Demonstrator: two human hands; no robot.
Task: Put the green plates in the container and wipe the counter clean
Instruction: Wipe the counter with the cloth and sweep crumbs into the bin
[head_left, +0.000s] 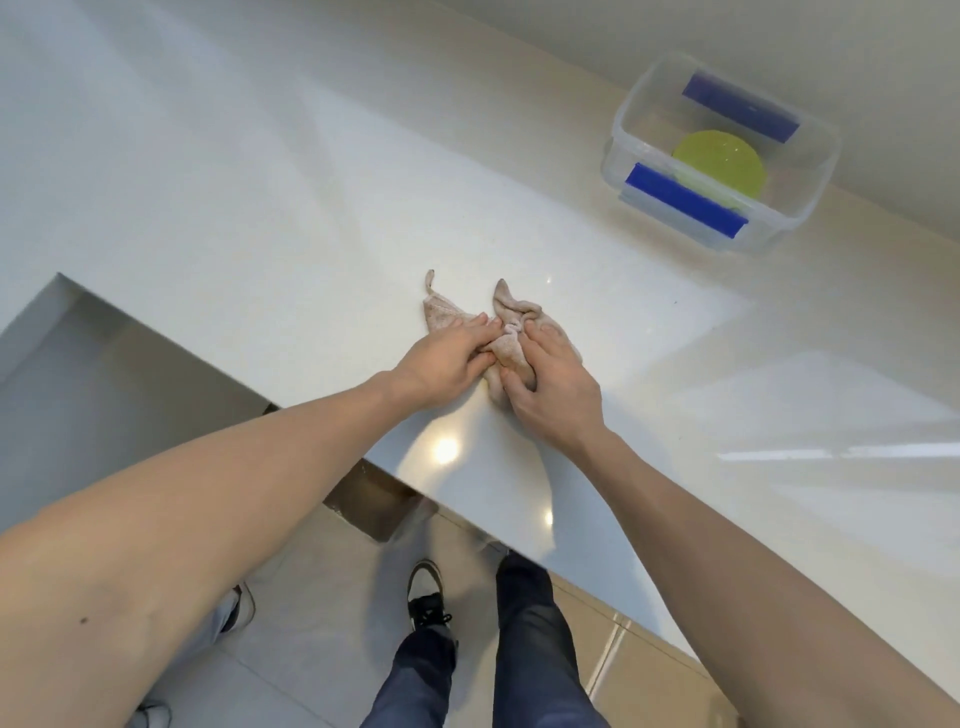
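A crumpled beige cloth (511, 332) lies on the white counter (260, 208) near its front edge. My left hand (441, 364) pinches the cloth's left part between thumb and fingers. My right hand (550, 384) grips its bunched right part, fingers curled over it. A green plate (719, 161) lies inside a clear plastic container (644, 93) with blue clips, standing at the far right of the counter against the wall.
The counter has a cut-out step at the left (104, 332). Its front edge runs diagonally from centre to lower right. Below it are a tiled floor (322, 623), my legs and a shoe (426, 592). A wall (779, 31) rises behind the container.
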